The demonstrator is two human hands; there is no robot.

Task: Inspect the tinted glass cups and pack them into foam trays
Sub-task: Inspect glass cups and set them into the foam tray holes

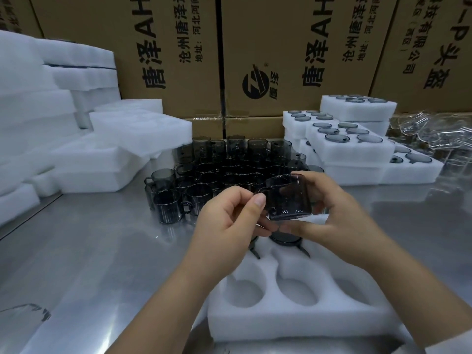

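A dark tinted glass cup [288, 198] is held on its side above the near foam tray [293, 320], its base towards me. My right hand [329, 215] grips the cup's body from the right and below. My left hand [229, 221] pinches its handle side with thumb and fingers. The tray has several empty round pockets; at its far end sits one packed cup [284, 238], partly hidden under my hands. A cluster of several tinted cups [217, 172] stands on the steel table behind my hands.
Filled foam trays [352, 144] are stacked at the right, with clear glassware [431, 134] beyond them. Empty foam trays [115, 139] pile up on the left. Cardboard boxes [281, 54] wall the back. Bare steel table [89, 251] lies to the left.
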